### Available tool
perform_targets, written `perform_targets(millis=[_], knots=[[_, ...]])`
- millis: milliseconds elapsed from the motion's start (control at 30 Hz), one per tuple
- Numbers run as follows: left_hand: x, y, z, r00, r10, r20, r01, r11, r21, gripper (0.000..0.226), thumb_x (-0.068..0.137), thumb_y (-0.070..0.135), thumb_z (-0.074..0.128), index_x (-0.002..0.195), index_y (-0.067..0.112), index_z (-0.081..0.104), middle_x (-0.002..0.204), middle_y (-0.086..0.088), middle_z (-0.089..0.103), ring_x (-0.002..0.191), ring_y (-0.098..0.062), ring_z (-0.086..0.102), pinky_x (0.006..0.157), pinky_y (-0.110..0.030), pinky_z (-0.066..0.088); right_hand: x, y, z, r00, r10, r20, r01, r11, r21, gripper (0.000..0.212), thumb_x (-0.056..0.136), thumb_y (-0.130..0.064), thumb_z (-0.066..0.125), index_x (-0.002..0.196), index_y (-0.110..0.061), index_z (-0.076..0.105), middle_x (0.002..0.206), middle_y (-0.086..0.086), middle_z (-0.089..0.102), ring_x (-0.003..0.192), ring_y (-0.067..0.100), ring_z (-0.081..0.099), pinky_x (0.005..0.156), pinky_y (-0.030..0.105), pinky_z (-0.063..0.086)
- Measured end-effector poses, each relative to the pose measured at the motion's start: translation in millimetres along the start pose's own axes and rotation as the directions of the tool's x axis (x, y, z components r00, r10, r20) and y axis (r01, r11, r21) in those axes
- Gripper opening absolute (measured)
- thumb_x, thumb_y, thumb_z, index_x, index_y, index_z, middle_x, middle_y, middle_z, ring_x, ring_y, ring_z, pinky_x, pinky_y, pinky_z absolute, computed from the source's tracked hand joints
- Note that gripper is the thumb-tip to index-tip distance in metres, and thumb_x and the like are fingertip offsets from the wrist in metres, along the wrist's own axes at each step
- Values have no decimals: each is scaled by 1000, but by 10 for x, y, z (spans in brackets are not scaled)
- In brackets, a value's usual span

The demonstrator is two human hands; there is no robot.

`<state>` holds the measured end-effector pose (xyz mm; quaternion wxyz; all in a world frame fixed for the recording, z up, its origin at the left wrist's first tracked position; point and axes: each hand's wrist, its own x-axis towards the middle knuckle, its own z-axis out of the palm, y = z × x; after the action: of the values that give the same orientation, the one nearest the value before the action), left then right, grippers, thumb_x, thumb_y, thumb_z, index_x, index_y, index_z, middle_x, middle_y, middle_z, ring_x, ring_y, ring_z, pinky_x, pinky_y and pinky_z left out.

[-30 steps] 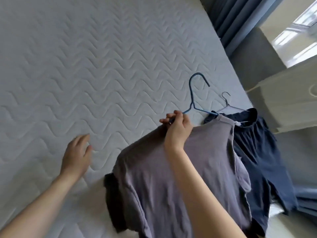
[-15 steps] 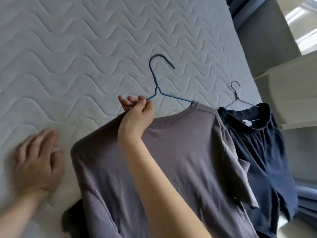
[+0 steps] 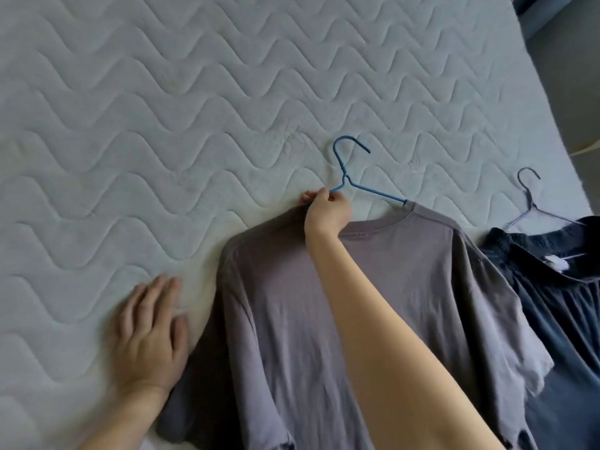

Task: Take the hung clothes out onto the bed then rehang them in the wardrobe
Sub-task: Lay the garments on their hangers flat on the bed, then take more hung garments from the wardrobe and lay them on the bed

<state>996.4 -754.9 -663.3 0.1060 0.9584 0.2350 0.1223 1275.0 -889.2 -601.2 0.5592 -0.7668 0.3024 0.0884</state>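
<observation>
I count two garments on the bed, each on its own hanger, so two hangers in all. The grey T-shirt lies spread along the near edge, about midway across, collar pointing toward the far edge. Its blue hanger sticks out of the neck opening, hook open toward the right edge. My right hand pinches the hanger's left arm just where it leaves the collar, thumb and fingers closed on the wire. The hook may be resting on the quilted cover or raised slightly above it; from here I cannot tell which.

My left hand lies flat on the bed just beside the shirt's left sleeve, fingers straight and together, holding nothing. It is a little blurred.

The second garment, a dark navy piece with a gathered waistband, lies at the right edge, just beside the T-shirt's other sleeve. Its pale grey hanger pokes out above the waistband.
</observation>
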Motion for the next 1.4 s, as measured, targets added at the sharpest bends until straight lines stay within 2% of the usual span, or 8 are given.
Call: perform_targets(millis=[133,267,533,667,800,1000,1167,1400], knots=[[6,37,-17,1000,-14,0,14,1000,9,49,97,30,34,135,10,58,140,-13,55,127,-40,49,108,-49,38,183,-52,-79,987,-150,64,163,923,-349,34,91,-18,47,62,-5,58,62,4,61,60,20,56,59,31,43],[14,14,-34,1000,-3,-2,3,1000,10,48,93,27,42,136,12,57,141,-11,55,129,-38,48,110,-46,37,352,-85,-149,962,-219,166,274,747,-606,31,89,-28,54,81,0,66,74,12,67,69,26,60,60,30,44],[-4,8,-69,1000,-15,15,15,1000,3,51,89,28,45,137,16,56,142,-8,54,130,-35,48,108,-47,38,317,-136,-146,959,-93,267,238,778,-581,45,92,-39,51,98,3,67,95,19,71,89,34,68,79,40,56],[110,21,-306,946,-71,317,106,990,-94,60,82,38,43,137,19,55,142,-3,53,128,-28,51,110,-39,35,-264,-365,-552,936,-169,309,306,826,-474,37,96,-38,43,83,-5,55,79,10,62,74,27,57,65,32,41],[371,258,-1312,791,-287,540,570,666,-480,54,85,37,46,136,18,54,123,-5,64,113,-22,61,95,-29,42,-1259,-571,-1252,897,-205,391,282,948,-149,34,95,-29,50,84,1,60,74,6,62,65,19,57,63,34,48],[-319,596,-3561,769,-428,475,629,372,-683,33,70,47,52,91,29,68,83,9,72,87,-12,67,87,-33,49,-3089,-576,-2573,716,-104,690,255,959,-121,27,98,-22,50,87,-2,64,80,11,68,76,20,63,73,38,51],[-1882,651,-5094,700,-547,460,669,276,-690,19,83,39,55,87,31,73,94,7,74,97,-11,69,93,-34,51,-4439,-526,-3487,507,41,861,276,938,-207,27,100,-10,46,86,-5,68,77,9,72,72,22,66,68,34,50],[-4180,674,-5705,337,-888,313,707,19,-707,26,96,22,51,87,31,74,91,-2,75,92,-18,69,87,-38,52,-5430,-165,-3459,239,215,947,396,869,-298,25,97,-9,48,84,4,66,76,24,68,68,29,65,68,37,48]])
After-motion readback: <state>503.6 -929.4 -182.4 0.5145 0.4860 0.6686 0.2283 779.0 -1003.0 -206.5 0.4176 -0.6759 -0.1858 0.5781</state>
